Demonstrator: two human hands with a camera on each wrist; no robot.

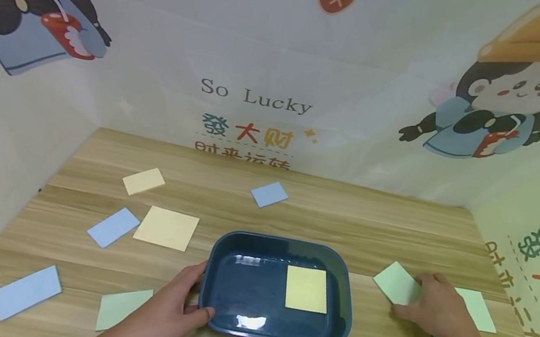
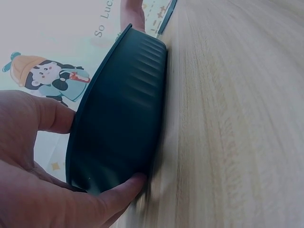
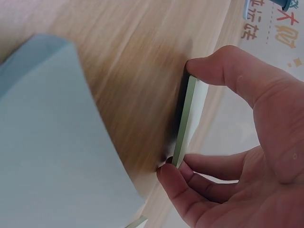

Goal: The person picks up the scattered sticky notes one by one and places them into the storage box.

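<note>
The left hand holds the near left corner of the dark blue tray low in the middle of the frame, thumb and fingers curled on its rim. A yellow pad lies inside the tray. At the lower right, the right hand pinches a green pad on the wooden worktop.

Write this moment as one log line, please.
left hand: grips tray edge | right hand: pinches green pad on table | tray: one yellow pad inside
</note>
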